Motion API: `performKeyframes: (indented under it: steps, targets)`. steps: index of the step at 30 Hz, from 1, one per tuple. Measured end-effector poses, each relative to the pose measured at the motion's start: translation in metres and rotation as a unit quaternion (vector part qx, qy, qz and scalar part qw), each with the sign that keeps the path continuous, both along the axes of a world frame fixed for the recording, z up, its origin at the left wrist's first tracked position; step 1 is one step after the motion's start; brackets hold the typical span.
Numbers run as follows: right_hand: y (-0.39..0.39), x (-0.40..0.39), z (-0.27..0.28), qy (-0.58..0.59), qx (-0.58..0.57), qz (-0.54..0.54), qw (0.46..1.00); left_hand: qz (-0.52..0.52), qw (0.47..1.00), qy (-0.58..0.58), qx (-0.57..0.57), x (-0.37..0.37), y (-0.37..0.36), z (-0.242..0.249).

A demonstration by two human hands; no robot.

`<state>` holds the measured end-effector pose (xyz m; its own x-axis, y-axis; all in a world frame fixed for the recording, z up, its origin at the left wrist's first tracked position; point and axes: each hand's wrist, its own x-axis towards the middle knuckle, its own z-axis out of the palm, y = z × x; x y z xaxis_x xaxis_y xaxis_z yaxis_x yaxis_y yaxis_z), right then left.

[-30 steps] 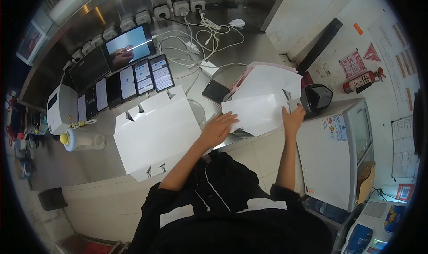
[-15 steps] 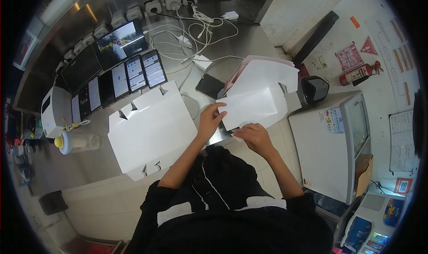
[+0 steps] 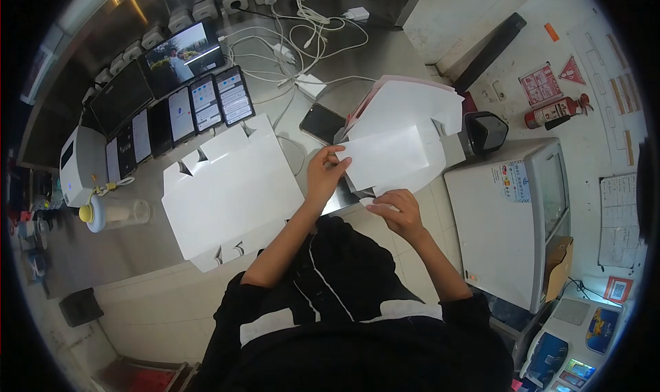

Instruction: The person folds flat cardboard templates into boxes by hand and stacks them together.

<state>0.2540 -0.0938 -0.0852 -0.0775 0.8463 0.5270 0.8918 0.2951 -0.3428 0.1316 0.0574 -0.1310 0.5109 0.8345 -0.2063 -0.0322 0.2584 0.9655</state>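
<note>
A white folded cardboard sheet (image 3: 392,157) lies at the table's front right, on a stack of similar pink-edged sheets (image 3: 412,103). My left hand (image 3: 326,173) pinches its left edge between thumb and fingers. At the sheet's near corner, my right hand (image 3: 397,212) has its fingers closed on a small white flap (image 3: 367,201). Another white cardboard sheet (image 3: 230,186) lies flat to the left, cut with slots and tabs. A dark phone (image 3: 322,124) rests just beyond my left hand.
Several phones (image 3: 206,103) and a tablet (image 3: 182,60) line the back left. White cables (image 3: 313,31) tangle behind. A yellow-capped bottle (image 3: 117,213) and a white device (image 3: 81,165) stand left. A white freezer (image 3: 491,234) is at the right.
My right hand has shifted slightly right, and the small flap at its fingertips sits at a different angle. My left hand still holds the sheet's edge. The camera view has moved slightly.
</note>
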Motion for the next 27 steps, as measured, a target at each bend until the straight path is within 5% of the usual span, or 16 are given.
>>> performKeyframes:
  steps: [5, 7, 13, 15, 17, 19, 24, 27]
  targets:
    - [0.009, -0.01, 0.011, 0.173, 0.042, -0.089, 0.98, 0.007, 0.999, -0.013, -0.044, 0.002, -0.004, 0.005]
    - [0.014, -0.017, 0.012, 0.266, -0.009, -0.21, 0.941, 0.0, 0.998, -0.028, -0.054, 0.002, -0.008, 0.004]
    - [0.016, -0.019, -0.001, 0.032, -0.105, -0.157, 0.981, -0.068, 0.997, -0.01, 0.035, -0.011, -0.03, 0.004]
    - [0.011, -0.017, -0.016, 0.011, -0.089, -0.126, 0.988, -0.092, 0.995, 0.008, 0.027, -0.016, -0.029, 0.005]
    - [0.01, -0.02, -0.018, -0.01, -0.073, -0.096, 0.993, -0.077, 0.973, 0.135, 0.173, -0.021, -0.027, 0.007]
    - [0.01, -0.023, -0.016, -0.048, -0.097, -0.067, 0.992, -0.05, 0.975, 0.119, 0.178, -0.024, -0.02, 0.004]
    - [0.009, -0.017, -0.017, -0.057, -0.127, -0.021, 0.99, -0.038, 0.982, 0.113, 0.148, -0.02, -0.013, -0.022]
    - [0.013, -0.011, -0.006, 0.018, -0.174, 0.006, 0.985, -0.071, 0.955, 0.146, 0.249, -0.02, -0.014, -0.029]
